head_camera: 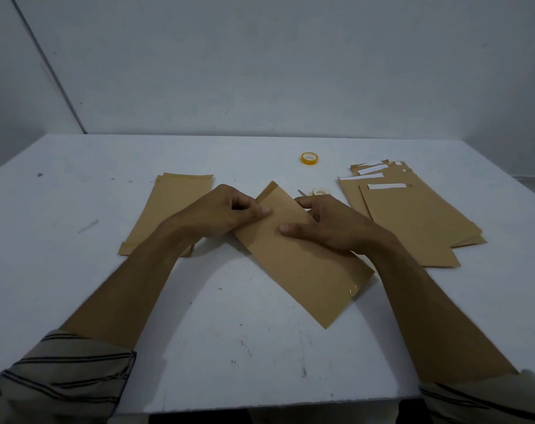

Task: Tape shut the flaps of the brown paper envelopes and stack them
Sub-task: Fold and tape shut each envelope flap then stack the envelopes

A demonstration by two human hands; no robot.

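Bench [229, 347], white, scuffed: you are reaching both forearms over it.
Brown envelope [306, 267], sitting diagonally at centre, glossy tape on its near end. Your left hand [220, 212] is pinching its left edge with curled fingers. Your right hand [330, 224] is gripping its right edge, thumb on top.
Stack of envelopes [171, 203]: lying left of your hands.
Pile of envelopes with white strips [413, 221]: lying to the right.
Small tape roll [321, 191]: resting just beyond your right hand.
Yellow tape roll [310, 158]: sitting farthest back.

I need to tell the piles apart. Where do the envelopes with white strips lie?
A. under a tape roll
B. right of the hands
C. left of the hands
B: white strips show only on the pile right of the right hand; the left pile shows none.
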